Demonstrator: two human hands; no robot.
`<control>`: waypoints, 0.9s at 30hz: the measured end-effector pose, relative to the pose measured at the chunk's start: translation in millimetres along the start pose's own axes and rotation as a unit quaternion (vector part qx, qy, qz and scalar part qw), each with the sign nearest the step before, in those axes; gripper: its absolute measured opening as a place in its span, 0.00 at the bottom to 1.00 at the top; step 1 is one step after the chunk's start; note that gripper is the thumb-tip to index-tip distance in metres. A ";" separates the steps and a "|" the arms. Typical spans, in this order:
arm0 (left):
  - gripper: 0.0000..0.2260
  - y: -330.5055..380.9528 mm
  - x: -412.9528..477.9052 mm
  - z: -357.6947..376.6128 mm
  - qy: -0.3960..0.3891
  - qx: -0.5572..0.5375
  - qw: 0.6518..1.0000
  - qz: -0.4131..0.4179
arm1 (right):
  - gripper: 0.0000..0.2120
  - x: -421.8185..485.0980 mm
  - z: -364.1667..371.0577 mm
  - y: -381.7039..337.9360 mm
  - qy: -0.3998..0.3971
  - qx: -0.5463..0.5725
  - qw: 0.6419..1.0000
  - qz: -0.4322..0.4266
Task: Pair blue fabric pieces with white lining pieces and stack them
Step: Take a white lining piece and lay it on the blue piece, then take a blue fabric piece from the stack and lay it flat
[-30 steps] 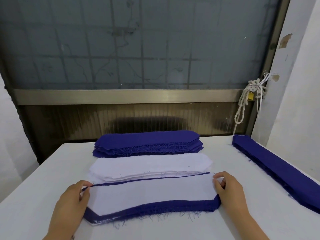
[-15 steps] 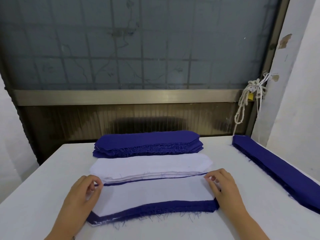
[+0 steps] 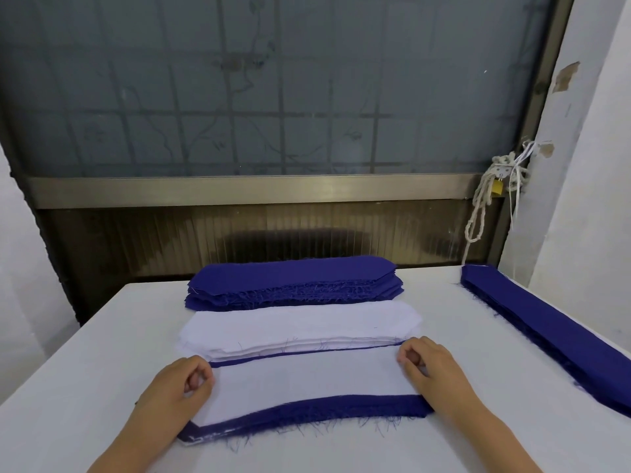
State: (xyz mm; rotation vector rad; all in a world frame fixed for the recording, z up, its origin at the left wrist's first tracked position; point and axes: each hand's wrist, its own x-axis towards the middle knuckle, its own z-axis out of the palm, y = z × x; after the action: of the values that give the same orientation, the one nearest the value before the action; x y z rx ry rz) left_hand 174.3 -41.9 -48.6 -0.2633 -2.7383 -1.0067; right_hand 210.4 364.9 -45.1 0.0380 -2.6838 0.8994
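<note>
Plain white lining piece (image 3: 307, 380) over frayed royal-blue fabric (image 3: 341, 406) between left hand (image 3: 177, 387) and right hand (image 3: 435, 373); beyond them, white pile (image 3: 300, 322), blue stack (image 3: 293, 276), white worktop (image 3: 85, 353)

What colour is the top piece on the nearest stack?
White; the top piece lies over blue fabric, clearest in the head view.

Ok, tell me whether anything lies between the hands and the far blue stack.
Only the white lining stack lies flat between the blue stack and the left hand and right hand; nothing taller shows.
</note>
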 end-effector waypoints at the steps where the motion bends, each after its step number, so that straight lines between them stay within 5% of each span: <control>1: 0.07 1.2 1.1 0.0 -0.005 0.007 1.000 0.000 | 0.08 0.5 -0.5 -1.6 -0.001 -0.006 1.000 0.000; 13: 0.08 6.3 23.2 -10.6 -0.101 0.110 0.988 -0.029 | 0.05 29.6 -14.0 -11.1 -0.103 -0.088 0.991 0.024; 22: 0.08 31.4 109.2 -8.0 0.088 0.102 0.990 0.052 | 0.06 118.9 -3.7 -49.5 -0.005 -0.034 0.998 -0.059; 27: 0.15 54.8 165.1 20.0 0.072 0.119 0.985 0.099 | 0.12 178.0 26.0 -77.4 -0.012 -0.021 0.995 -0.099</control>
State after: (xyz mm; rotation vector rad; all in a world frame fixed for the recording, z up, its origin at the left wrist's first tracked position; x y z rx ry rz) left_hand 26.0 27.8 13.0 -0.3952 -2.6058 -0.6166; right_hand 43.1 300.2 33.5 0.3016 -2.6626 0.7850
